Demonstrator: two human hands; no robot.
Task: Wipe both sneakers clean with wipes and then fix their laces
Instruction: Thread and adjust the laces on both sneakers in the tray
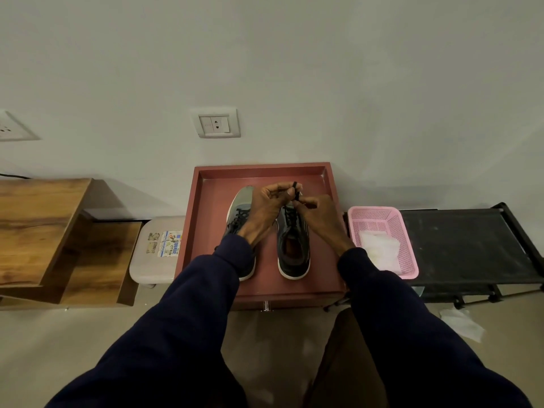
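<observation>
Two dark blue sleeves (191, 319) rise from the bottom edge of the frame toward the centre, where both hands meet over a pair of sneakers. The left hand (266, 207) has its fingers curled and pinches a black lace (295, 191), holding a short end of it upright. The right hand (316, 217), just beside and touching the left, is also curled, its fingertips closed on the same lace lower down. The lace belongs to the sneaker on the right (293, 251), a dark shoe with a white sole whose opening faces the camera. The sneaker on the left (243, 198) stands parallel to it, its pale toe pointing at the wall and its heel partly hidden by the left sleeve. Both stand on a red tray-topped cabinet (206, 231) at the centre.

At right of the cabinet, a pink basket (410, 260) holds white wipes (379, 248) and sits on a black rack (459, 242). A crumpled wipe (462, 322) lies on the floor at lower right. Left of the cabinet is a white stool (141, 269) bearing a sticker (169, 244) with blue lettering too small to read surely. A wooden shelf (38, 228) fills the left. A wall socket (216, 123) sits above the cabinet.
</observation>
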